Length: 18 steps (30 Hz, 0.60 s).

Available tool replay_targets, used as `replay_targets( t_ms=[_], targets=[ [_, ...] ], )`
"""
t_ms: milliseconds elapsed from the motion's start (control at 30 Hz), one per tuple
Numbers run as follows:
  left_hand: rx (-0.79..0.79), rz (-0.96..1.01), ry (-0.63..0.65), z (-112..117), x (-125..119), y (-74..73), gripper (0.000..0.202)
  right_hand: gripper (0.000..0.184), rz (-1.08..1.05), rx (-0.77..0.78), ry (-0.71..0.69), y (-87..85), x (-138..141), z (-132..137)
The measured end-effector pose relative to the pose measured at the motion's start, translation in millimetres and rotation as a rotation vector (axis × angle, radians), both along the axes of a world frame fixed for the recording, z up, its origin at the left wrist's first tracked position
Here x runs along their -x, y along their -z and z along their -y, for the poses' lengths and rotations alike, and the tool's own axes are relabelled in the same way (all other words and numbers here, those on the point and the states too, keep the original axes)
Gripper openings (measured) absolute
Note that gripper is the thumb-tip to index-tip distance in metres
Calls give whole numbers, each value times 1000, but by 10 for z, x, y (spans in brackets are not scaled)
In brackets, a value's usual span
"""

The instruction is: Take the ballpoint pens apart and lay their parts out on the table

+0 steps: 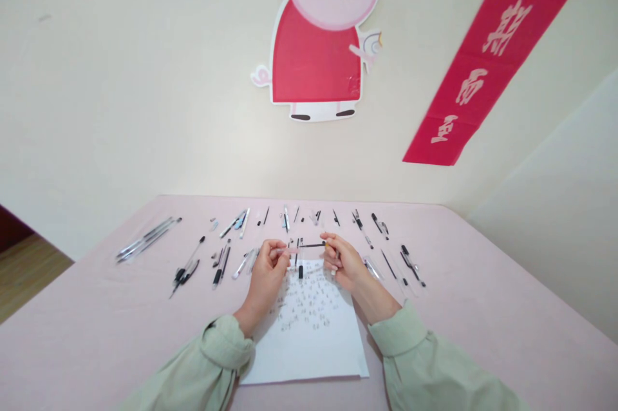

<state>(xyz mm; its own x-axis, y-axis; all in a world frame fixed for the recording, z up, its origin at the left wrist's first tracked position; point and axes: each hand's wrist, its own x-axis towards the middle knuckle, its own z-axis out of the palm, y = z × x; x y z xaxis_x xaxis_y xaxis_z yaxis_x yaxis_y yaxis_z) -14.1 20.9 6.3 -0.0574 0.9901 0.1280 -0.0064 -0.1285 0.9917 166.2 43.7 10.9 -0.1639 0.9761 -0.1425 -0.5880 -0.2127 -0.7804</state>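
Observation:
Above the far edge of a handwritten sheet of paper (pixel 309 350), my left hand (pixel 266 274) pinches a clear, pinkish pen barrel (pixel 288 250). My right hand (pixel 345 261) has its fingers closed on the right end of a thin dark pen refill (pixel 313 245). The refill lies level between both hands, its left end at the barrel's mouth; how far it reaches inside is unclear. Something small and pale also shows by my right fingers, too small to name. Just beneath, a pen part with a black cap (pixel 300 271) lies at the paper's top.
Disassembled pens lie in groups across the pink table (pixel 120 346): long clear pens (pixel 149 240) at left, black pen parts (pixel 186 269) nearer, and more black pens (pixel 412 266) at right. Behind stands a wall with a cartoon pig cutout (pixel 316 57) and a red banner (pixel 483 69).

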Motion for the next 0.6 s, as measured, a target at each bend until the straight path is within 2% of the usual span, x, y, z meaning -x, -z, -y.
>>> replay_targets(
  t_ms=[100,267,367,467,600],
  targets=[
    [-101,-112,64,55,-2,-47,17,11,-104,49,66,14,-73,-55],
    [-298,-500,205,185,-45,-82,17,8,-152,72,123,52,-110,-84],
    [-327,-652,294,200,-69,-46,15,10,-149,60,124,62,-94,-73],
    [-294,-673,333,182,-73,6,13,10,-144,44,103,63,-81,-64],
    [-284,-608,280,165,-62,23,12,11,-157,40,99,73,-77,-68]
  ],
)
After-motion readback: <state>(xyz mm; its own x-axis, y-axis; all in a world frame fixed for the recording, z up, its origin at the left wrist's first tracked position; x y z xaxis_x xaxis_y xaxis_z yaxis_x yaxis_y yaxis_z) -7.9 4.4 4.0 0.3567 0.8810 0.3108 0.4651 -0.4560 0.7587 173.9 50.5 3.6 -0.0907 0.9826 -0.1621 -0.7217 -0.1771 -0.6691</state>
